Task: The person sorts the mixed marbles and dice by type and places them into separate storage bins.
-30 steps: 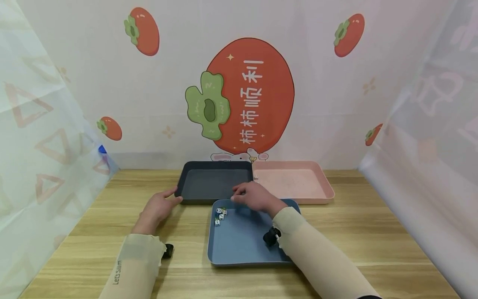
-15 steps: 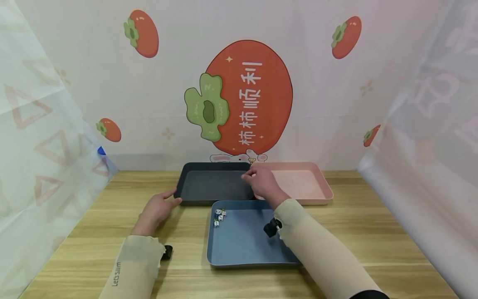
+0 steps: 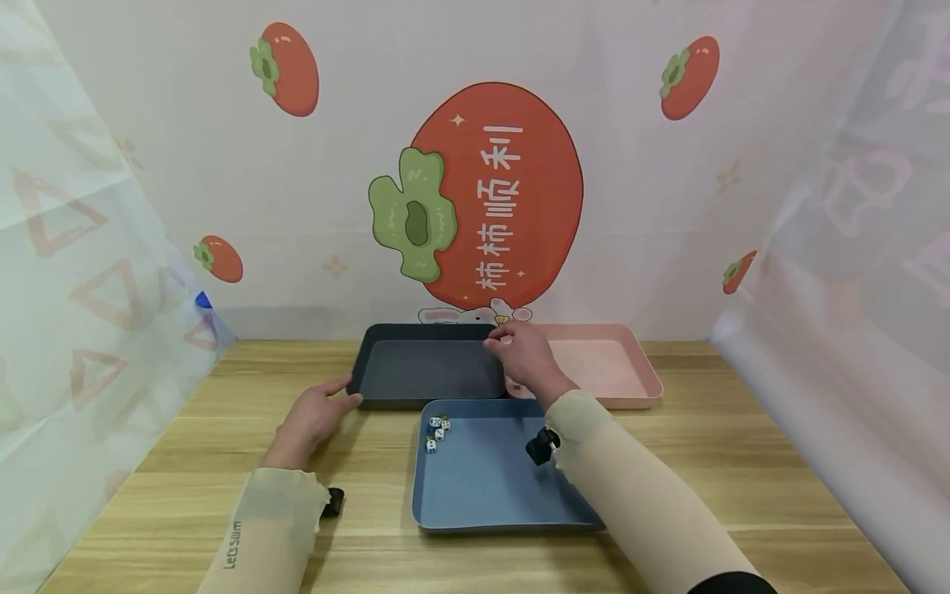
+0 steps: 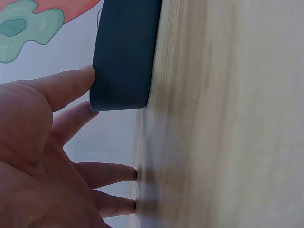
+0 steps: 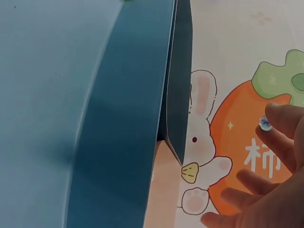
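In the head view my left hand [image 3: 317, 419] rests at the near left corner of the black tray [image 3: 426, 404]. Its thumb and forefinger touch the tray wall [image 4: 124, 57], and the other fingers reach down to the table. Above the line between the black and pink trays is my right hand [image 3: 525, 356], pinching a small clear glass marble [image 5: 265, 123] with a blue core between thumb and forefinger. Several white dice [image 3: 439, 434] lie at the left of the blue tray [image 3: 505, 525], with small dark greenish things among them that are hard to make out.
The pink tray [image 3: 646, 371] stands right of the black one, against it. The blue tray sits just in front of both. A patterned cloth [image 3: 631, 206] hangs behind, with pale sheets at both sides. Wooden table [image 3: 750, 462] surrounds the trays.
My right hand has moved from over the blue tray's back edge, away from me, to above the join of the black and pink trays. My left hand has stayed put.
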`<state>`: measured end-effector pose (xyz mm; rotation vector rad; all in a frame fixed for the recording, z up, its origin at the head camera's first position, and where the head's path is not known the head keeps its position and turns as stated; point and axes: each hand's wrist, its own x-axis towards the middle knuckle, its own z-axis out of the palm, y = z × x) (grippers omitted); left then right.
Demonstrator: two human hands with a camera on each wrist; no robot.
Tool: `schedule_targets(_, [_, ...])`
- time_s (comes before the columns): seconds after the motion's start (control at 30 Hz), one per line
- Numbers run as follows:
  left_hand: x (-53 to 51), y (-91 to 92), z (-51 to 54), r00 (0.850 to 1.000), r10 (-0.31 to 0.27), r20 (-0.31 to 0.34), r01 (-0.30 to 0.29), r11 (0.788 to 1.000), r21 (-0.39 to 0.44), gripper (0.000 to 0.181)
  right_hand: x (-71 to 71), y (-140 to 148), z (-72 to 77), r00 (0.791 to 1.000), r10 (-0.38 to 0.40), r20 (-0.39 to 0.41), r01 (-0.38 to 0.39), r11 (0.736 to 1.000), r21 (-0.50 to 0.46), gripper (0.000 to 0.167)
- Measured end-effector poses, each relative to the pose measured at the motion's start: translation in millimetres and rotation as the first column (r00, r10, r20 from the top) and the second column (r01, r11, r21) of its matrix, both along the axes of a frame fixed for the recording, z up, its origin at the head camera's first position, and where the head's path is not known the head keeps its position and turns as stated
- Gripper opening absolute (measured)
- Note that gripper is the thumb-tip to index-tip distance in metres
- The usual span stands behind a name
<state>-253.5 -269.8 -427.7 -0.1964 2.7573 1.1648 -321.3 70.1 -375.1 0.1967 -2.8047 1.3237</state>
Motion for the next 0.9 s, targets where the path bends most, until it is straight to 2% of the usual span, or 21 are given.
schedule_targets(0.33, [-0.2, 1.8, -1.9, 1.0, -0.015, -0.013, 0.015, 1.0, 0.004, 0.064, -4.3, 4.4, -2.4, 0.998, 0.018, -0.054, -0.018, 1.0, 0.015, 0.025])
schedule_targets(0.9, [0.7, 3.0, 2.0, 1.0, -0.012, -0.027, 0.012, 1.0, -0.005, 0.064, -2.9, 1.2, -7.9, 1.0, 0.006, -0.011, -0.006, 1.0, 0.003, 0.026])
